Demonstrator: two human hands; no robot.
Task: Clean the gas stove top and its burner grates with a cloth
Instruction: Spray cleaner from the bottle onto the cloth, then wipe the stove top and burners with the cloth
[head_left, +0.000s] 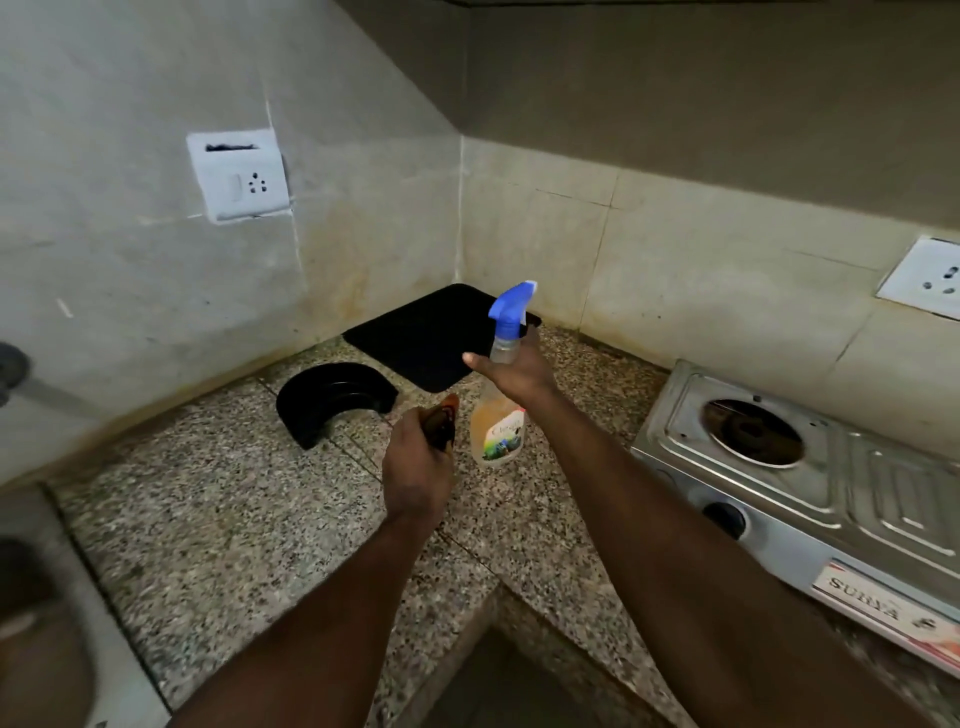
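Ribbed steel stove (893, 499), dark round burner well (753, 432), at four o'clock from right hand (519, 374), well apart. Gripping bottle (497, 431) neck with it, blurred brown item (441, 421) with left hand (415, 470).

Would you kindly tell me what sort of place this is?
Most likely a home kitchen corner: a steel gas stove sits on a speckled granite counter, and the tiled walls carry a wall socket.
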